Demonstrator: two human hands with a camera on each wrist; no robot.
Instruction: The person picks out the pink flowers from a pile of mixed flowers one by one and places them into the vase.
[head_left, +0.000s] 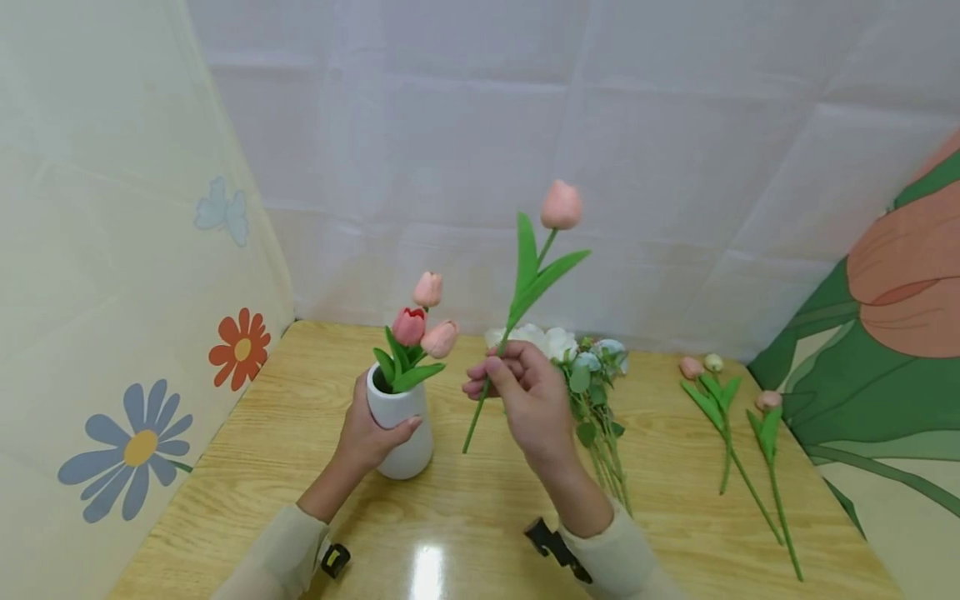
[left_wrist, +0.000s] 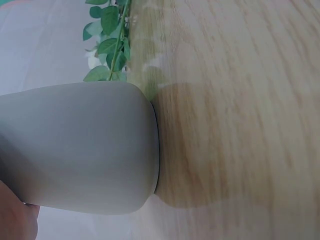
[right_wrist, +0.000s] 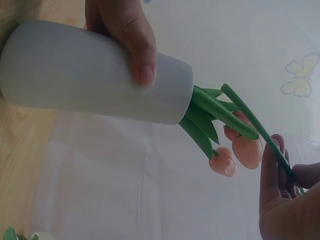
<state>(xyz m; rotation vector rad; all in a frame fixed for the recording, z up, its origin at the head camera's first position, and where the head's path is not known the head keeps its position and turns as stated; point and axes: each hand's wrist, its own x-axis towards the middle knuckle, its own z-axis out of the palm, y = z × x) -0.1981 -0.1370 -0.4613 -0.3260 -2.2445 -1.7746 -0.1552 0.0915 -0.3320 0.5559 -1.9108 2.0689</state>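
A white vase (head_left: 405, 433) stands on the table with several tulips in it, two pale pink and one darker pink tulip (head_left: 409, 327). My left hand (head_left: 367, 429) grips the vase around its upper part, thumb across the front. To the right of the vase, my right hand (head_left: 536, 400) pinches the green stem of a pale pink tulip (head_left: 561, 206), held upright and tilted, its bloom high above the table. In the right wrist view the lower end of that stem (right_wrist: 245, 111) shows near the vase's leaves; whether it touches them I cannot tell.
Behind my right hand lies a bunch of white and pale blue flowers (head_left: 592, 367) with leafy stems. Several loose tulips (head_left: 768, 417) lie at the right of the wooden table (head_left: 480, 517). A pale cloth (head_left: 465, 125) hangs behind, with printed cloths at both sides.
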